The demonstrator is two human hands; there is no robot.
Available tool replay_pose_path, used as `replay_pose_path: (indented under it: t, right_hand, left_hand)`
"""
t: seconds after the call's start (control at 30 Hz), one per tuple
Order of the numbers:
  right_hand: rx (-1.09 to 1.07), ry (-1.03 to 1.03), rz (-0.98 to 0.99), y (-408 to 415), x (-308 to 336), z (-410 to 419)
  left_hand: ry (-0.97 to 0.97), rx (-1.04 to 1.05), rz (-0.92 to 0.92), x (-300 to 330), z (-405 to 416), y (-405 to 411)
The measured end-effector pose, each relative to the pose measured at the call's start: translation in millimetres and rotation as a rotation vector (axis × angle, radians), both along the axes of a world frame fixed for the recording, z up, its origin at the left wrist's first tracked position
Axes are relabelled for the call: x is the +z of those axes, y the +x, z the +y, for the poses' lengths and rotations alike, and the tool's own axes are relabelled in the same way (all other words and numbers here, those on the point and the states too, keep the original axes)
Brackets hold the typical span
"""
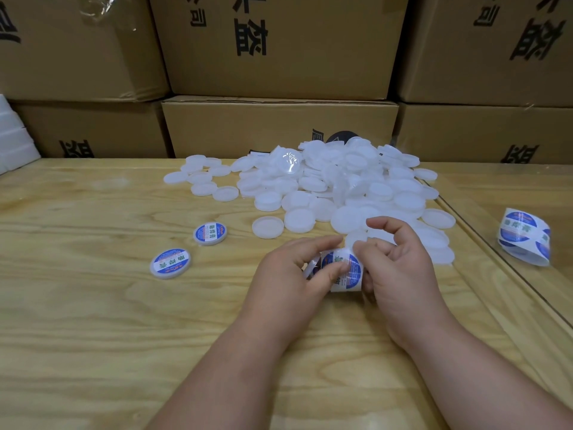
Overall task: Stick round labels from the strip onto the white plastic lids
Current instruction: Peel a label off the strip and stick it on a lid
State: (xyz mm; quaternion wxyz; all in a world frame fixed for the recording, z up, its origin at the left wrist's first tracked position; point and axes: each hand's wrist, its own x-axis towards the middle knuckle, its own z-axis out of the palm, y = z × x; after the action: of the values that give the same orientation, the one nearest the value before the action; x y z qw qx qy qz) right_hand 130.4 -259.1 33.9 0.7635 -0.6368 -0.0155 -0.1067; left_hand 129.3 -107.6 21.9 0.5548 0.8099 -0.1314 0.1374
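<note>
A short label strip point(344, 270) with round blue-and-white labels is held between both hands over the wooden table point(93, 321). My left hand point(288, 280) pinches it from the left, thumb on a label. My right hand point(400, 268) grips its right end, index finger raised. A heap of plain white plastic lids point(335, 187) lies just beyond the hands. Two labelled lids rest to the left, one point(210, 233) farther and one point(170, 262) nearer.
A curled second strip of labels point(525, 237) lies at the right, past a seam in the table. Stacked cardboard boxes point(279, 128) wall off the back. White foam pieces point(14, 141) lean at the far left.
</note>
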Motion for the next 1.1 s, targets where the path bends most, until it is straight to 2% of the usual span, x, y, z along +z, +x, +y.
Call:
replay_pose_path:
  t: [0.1,0.3,0.43,0.7,0.93,1.03,1.1]
  right_hand:
    - [0.019,-0.007,-0.006,1.9,-1.7,0.5]
    - [-0.017,-0.04,0.001,2.0,-1.2,-1.2]
    - [-0.023,-0.082,0.005,2.3,-2.2,-1.3]
    - [0.02,-0.019,0.025,5.1,-1.6,-2.7]
    - [-0.07,-0.031,0.048,5.9,-4.0,-0.1]
    - [-0.18,0.017,0.072,8.8,-4.7,-1.2]
    - [-0.277,0.087,0.099,11.5,-4.7,-3.9]
  left_hand:
    - [0.04,-0.003,-0.014,0.2,-0.3,-0.3]
    - [-0.032,0.02,-0.1,0.0,-2.2,0.7]
    - [-0.015,0.04,-0.118,0.3,-3.3,1.1]
    - [-0.031,0.044,-0.156,6.2,-4.0,-2.8]
    - [-0.101,0.029,-0.114,8.4,-4.8,-5.6]
    - [-0.13,0.033,-0.134,9.7,-5.6,-7.7]
    - [-0.218,0.048,-0.105,10.6,-5.2,-7.1]
